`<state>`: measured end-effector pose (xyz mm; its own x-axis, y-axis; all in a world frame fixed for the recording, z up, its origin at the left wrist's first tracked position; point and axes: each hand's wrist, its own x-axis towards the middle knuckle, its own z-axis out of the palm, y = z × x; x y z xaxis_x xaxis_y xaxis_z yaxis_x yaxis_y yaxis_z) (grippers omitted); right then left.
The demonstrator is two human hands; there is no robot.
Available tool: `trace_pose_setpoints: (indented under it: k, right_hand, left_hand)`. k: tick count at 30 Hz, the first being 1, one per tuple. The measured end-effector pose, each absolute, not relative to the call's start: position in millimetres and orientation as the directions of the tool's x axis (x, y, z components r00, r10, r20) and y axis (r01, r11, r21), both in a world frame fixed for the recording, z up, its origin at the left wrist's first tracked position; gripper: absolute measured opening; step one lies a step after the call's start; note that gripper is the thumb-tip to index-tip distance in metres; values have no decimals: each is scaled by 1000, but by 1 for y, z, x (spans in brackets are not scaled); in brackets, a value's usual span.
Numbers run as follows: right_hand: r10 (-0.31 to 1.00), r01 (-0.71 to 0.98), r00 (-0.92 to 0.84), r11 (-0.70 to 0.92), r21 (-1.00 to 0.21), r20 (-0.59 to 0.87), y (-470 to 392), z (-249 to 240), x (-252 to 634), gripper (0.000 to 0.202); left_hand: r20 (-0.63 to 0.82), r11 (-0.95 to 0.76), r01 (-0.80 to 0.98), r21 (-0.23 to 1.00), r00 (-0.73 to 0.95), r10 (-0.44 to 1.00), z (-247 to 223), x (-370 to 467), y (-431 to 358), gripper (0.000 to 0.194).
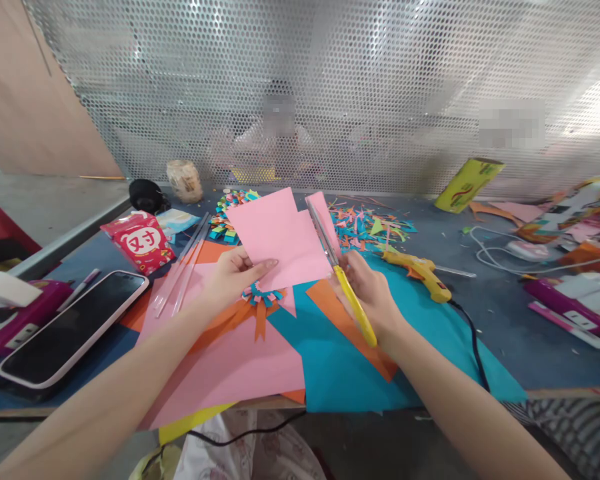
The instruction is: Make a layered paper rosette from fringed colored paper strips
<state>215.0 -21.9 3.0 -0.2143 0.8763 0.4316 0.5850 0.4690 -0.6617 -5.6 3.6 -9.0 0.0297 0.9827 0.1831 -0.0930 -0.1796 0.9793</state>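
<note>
My left hand [237, 273] pinches the lower left edge of a pink sheet of paper [285, 240], thumb on top. In my right hand [365, 287] is a pair of scissors [353, 303] with yellow handles, its blades at the right side of the sheet. A strip of pink paper stands beyond the blades, partly cut from the sheet; whether it still joins is hard to see. Below the sheet lies a paper rosette [263, 297] with blue and pink loops and orange tails. Larger pink paper [230, 373], blue paper [350, 373] and an orange piece [325, 300] lie underneath.
A yellow glue gun [420, 270] with a black cord lies right. Paper scraps [365, 223] are heaped behind. Left are clear glue sticks [185, 267], a phone [75, 327] and a red packet [140, 240]. A perforated metal screen [355, 93] stands at the back, a person beyond it.
</note>
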Motion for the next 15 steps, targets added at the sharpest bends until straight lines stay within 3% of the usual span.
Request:
trace_pose_setpoints:
  k: [9,15]
  right_hand:
    - [863,591,-161,473,-654,479,-19,11,222,28]
    - [858,572,-103,464,-676,503,-10,8,225,29]
  left_hand:
    - [201,-181,133,975,-160,967,-9,-21,16,31]
    - [81,-73,193,979,-36,996,-5,-17,43,35]
